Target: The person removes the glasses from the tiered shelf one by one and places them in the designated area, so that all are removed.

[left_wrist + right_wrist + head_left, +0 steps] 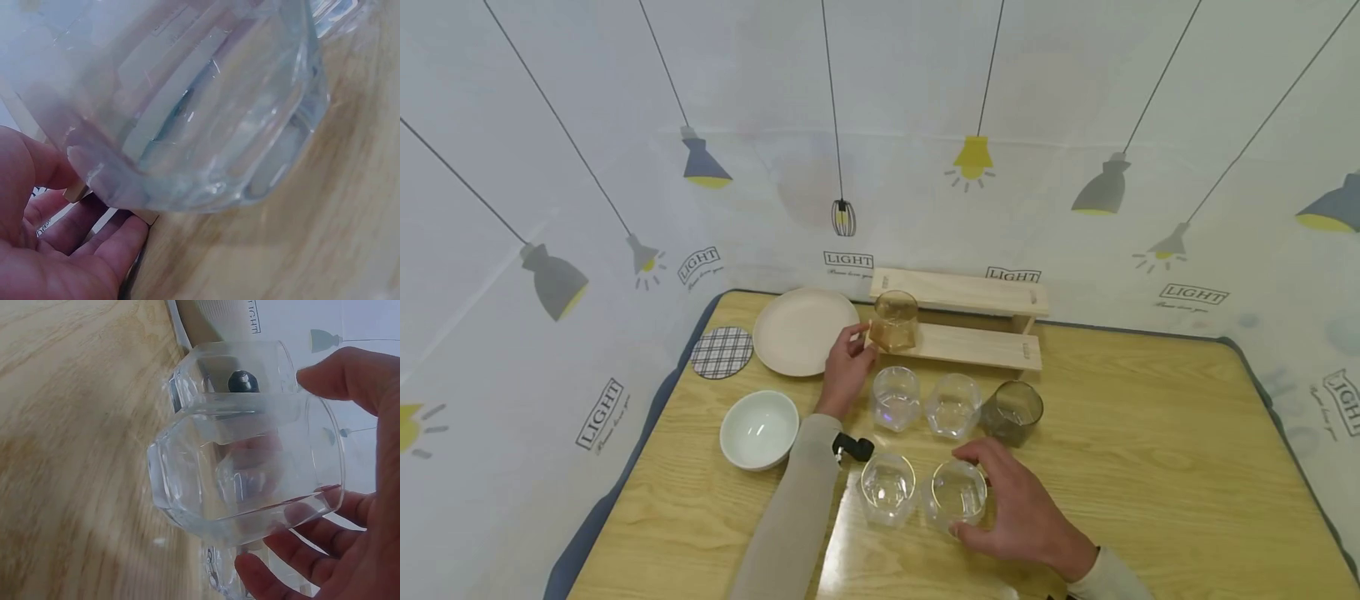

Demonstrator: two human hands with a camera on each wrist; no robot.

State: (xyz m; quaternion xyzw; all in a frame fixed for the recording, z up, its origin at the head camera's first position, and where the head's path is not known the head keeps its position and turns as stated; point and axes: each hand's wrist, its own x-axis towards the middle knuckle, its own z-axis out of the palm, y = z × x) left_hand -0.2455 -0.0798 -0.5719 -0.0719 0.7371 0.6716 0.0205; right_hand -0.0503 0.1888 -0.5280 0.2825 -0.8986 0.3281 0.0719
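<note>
My left hand (848,364) holds the left end of a two-tier wooden shelf (977,345), its thumb and fingers about the lower board's end. On that board, close to the fingertips, stands an amber glass (896,323). A clear glass (206,125) blocks part of the left wrist view. My right hand (1018,512) grips a clear gold-rimmed drinking glass (244,469), thumb on one side and fingers on the other. Beside it stands another gold-rimmed glass (887,490). Behind them are two clear glasses, one left (896,400) and one right (953,407), and a smoky grey glass (1012,414).
A white bowl (760,430) is left of the left forearm. Farther back lie a round beige plate (805,332) and a checked coaster (722,352). The wooden table (1180,450) extends to the right. A lamp-printed wall covering (910,100) rises behind the shelf.
</note>
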